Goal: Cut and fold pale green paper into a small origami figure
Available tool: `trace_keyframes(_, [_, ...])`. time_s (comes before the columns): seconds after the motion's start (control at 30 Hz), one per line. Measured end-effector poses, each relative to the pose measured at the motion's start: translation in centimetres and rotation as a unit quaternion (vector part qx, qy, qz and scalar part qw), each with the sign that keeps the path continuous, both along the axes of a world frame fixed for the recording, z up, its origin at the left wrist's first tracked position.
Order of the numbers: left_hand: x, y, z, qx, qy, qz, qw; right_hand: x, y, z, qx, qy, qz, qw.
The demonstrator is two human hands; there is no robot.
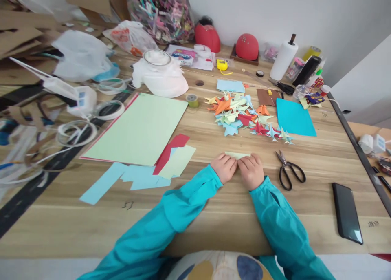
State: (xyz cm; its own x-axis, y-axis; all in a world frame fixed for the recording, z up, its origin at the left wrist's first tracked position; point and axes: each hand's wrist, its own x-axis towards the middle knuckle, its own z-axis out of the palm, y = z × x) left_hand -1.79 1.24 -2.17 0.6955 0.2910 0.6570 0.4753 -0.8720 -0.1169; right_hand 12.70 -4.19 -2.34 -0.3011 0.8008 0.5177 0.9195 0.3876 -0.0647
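Note:
A narrow strip of pale green paper point(237, 154) lies on the table in front of me, with a long edge showing beyond my fingers. My left hand point(224, 168) closes over its left end, fingers bent and pressed down. On the right end, my right hand point(251, 172) does the same, and the two hands almost touch. The near part of the paper is hidden under them. Just beyond lies a pile of folded paper cranes point(235, 113) in orange, red, pale green and light blue. Black-handled scissors point(287, 170) rest open to the right of my right hand.
Green paper sheets point(137, 127) lie at left, beside red offcuts point(172, 149) and light blue strips point(102, 183). A turquoise sheet point(295, 117) is right of the cranes. A phone point(347, 212) sits near the right edge. White cables point(76, 133) and bags crowd the left.

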Motion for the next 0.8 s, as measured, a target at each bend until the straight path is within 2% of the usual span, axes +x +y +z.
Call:
trace_keyframes(0.17, [0.4, 0.4, 0.3, -0.015, -0.021, -0.022, 0.999, 0.6, -0.1, 0.1, 0.011, 0.002, 0.019, 1.0])
trace_keyframes(0.4, [-0.9, 0.7, 1.2, -0.014, -0.061, -0.047, 0.997, 0.9, -0.2, 0.9, 0.04, 0.013, 0.037, 0.998])
trace_keyframes(0.53, [-2.8, 1.9, 1.4, -0.034, -0.047, -0.048, 0.997, 1.9, -0.4, 1.0, 0.052, 0.021, 0.011, 0.998])
trace_keyframes(0.67, [-4.3, 2.8, 1.8, -0.041, -0.053, -0.022, 0.997, 2.6, -0.4, 1.1, 0.069, 0.035, -0.039, 0.996])
trace_keyframes(0.73, [-4.1, 2.5, 1.9, -0.045, -0.068, -0.015, 0.997, 2.4, -0.3, 1.3, 0.066, 0.036, -0.039, 0.996])
trace_keyframes(0.8, [-3.1, 1.8, 1.8, -0.047, -0.078, -0.038, 0.995, 1.8, -0.3, 1.4, 0.053, 0.028, -0.009, 0.998])
